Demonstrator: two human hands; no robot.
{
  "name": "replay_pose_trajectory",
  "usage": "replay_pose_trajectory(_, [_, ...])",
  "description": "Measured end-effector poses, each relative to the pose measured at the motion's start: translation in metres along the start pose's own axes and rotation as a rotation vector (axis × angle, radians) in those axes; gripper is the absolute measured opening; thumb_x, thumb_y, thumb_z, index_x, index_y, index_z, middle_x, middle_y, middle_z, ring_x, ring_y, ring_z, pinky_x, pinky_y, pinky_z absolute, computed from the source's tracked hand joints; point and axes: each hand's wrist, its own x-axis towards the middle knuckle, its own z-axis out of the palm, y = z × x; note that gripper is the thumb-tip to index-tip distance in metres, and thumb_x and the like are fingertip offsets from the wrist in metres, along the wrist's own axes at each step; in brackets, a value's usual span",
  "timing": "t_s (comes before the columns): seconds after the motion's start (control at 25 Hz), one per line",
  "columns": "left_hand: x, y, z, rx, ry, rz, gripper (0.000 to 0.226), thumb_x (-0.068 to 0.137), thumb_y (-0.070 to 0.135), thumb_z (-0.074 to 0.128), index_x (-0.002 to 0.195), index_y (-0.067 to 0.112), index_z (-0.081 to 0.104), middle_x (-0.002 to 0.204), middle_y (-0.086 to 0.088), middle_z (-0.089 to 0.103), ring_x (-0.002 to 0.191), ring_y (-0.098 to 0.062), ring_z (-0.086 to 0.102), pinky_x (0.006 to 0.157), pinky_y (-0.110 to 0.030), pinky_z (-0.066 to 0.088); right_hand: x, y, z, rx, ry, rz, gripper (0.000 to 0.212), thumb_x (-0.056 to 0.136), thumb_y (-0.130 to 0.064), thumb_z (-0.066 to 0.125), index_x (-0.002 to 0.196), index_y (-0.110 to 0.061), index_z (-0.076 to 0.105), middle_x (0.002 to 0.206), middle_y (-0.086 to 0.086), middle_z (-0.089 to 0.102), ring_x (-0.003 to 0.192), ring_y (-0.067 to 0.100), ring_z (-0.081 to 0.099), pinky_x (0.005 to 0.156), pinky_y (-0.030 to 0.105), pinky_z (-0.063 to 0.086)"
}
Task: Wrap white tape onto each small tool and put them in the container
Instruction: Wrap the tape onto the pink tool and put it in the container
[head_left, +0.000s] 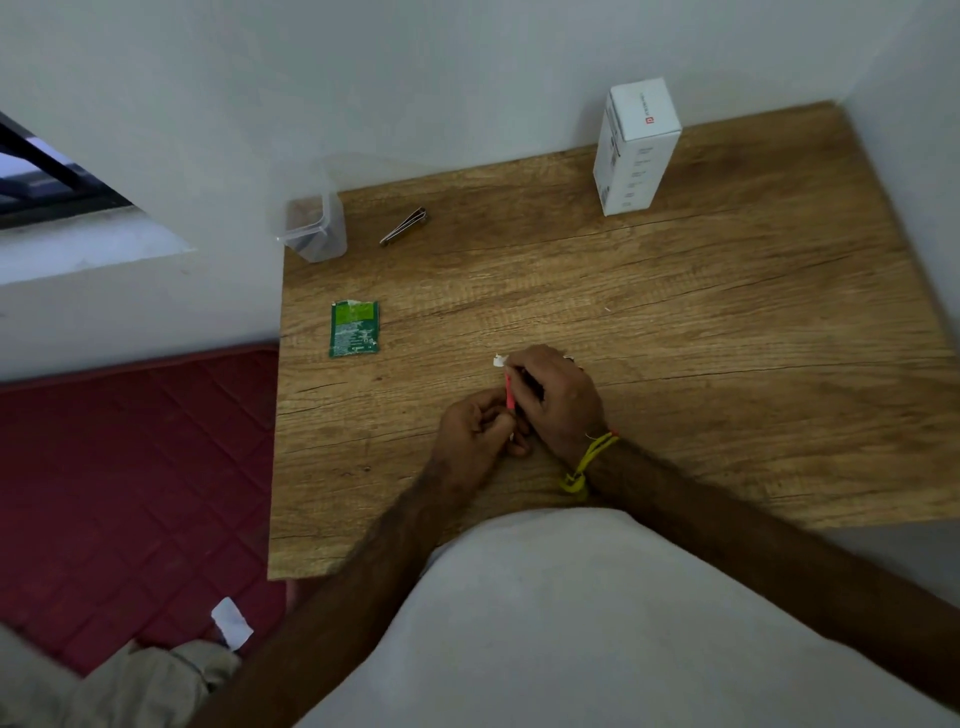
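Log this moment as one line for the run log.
left hand: holds red tool | right hand: holds same tool, white tape at tip | container: far left on table | clippers: untouched

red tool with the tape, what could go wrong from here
1. The white tape shows only as a loose bit at the tip of the red tool, so it may crease or peel off.
2. Both the left hand and right hand cover most of the tool, so wrapping may go uneven.
3. The clear container sits at the table corner and could be knocked off.
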Motion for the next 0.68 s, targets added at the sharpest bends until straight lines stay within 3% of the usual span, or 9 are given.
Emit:
replay_pose_trajectory(0.08, [0.0001, 0.0003, 0.0002, -0.01, -0.002, -0.003, 0.025, 0.099, -0.005, 0.047, 0.117, -0.004, 0.065, 0.085, -0.016, 0.07, 0.068, -0.017, 0.069, 0.064, -0.023, 0.058, -0.0006, -0.0003, 0.0007, 0.018, 0.03, 0.016, 0.013, 0.09, -0.003, 0.066, 0.102, -0.004, 0.07, 0.1, 0.006, 0.07, 0.094, 0.013, 0.061, 0.085, 0.02, 0.046])
replay_pose_trajectory(0.28, [-0.0015, 0.0004, -0.0012, -0.023, -0.024, -0.005, 0.026, 0.101, -0.001, 0.047, 0.122, -0.003, 0.062, 0.093, -0.022, 0.072, 0.075, -0.021, 0.072, 0.064, -0.024, 0.058, 0.0021, -0.0018, -0.0006, 0.034, 0.017, 0.041, 0.013, 0.092, -0.004, 0.064, 0.104, -0.005, 0.07, 0.101, 0.005, 0.07, 0.093, 0.017, 0.064, 0.082, 0.029, 0.052])
replay_pose_trajectory(0.44, [-0.0022, 0.001, -0.0007, -0.054, -0.033, -0.018, 0.026, 0.101, -0.001, 0.047, 0.122, -0.004, 0.062, 0.092, -0.018, 0.072, 0.075, -0.021, 0.071, 0.068, -0.024, 0.059, 0.0048, -0.0035, -0.0026, 0.069, 0.052, 0.099, 0.012, 0.093, -0.005, 0.063, 0.103, -0.006, 0.069, 0.098, 0.005, 0.068, 0.091, 0.012, 0.061, 0.079, 0.026, 0.051])
replay_pose_trajectory(0.68, [-0.0024, 0.0019, -0.0011, -0.04, -0.037, -0.017, 0.026, 0.101, -0.001, 0.047, 0.122, -0.004, 0.063, 0.091, -0.017, 0.072, 0.075, -0.02, 0.072, 0.068, -0.024, 0.059, 0.0025, -0.0022, -0.0021, 0.046, 0.051, 0.078, 0.012, 0.092, -0.003, 0.064, 0.103, -0.003, 0.069, 0.099, 0.008, 0.069, 0.092, 0.019, 0.064, 0.079, 0.033, 0.054])
